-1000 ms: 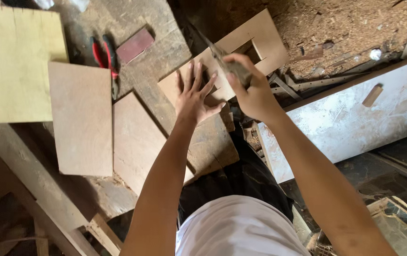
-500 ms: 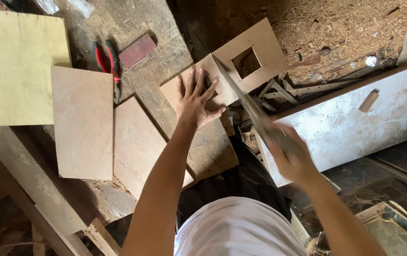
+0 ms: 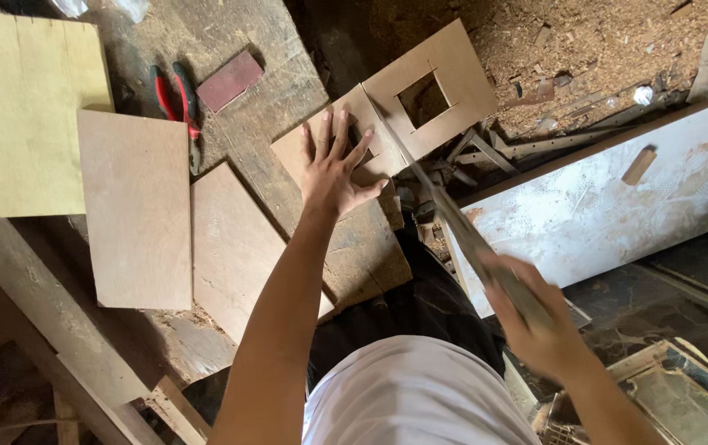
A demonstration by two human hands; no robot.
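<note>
Head view: left hand (image 3: 335, 169) pressed flat, fingers spread wide, on plywood piece (image 3: 345, 144) lying at bench (image 3: 230, 37) edge. Right hand (image 3: 535, 317) closed around saw (image 3: 453, 218) handle, blurred, low and right of bench. Blade ran up-left from grip to board, meeting it just beside left fingertips, at seam with cut-out panel (image 3: 453, 74).

Around: cut-out panel with square hole, overhanging bench toward sawdust floor. Two brown boards (image 3: 135, 206) side by side left of forearm, touching each other. Yellow board (image 3: 20, 107) farther left, partly under nearer brown one. Red-handled pliers (image 3: 174, 95) above boards; reddish block (image 3: 230, 80) just beside them. White slab (image 3: 609, 194) leaning right of saw line, wooden scraps between it and bench. Dark trousers and white shirt (image 3: 411, 395) at bottom.

Edges and room: saw path open between bench edge and slab, narrow. Left forearm crossed over near brown board corner. Bench top crowded left; bare worn patch between pliers and pressed piece.
</note>
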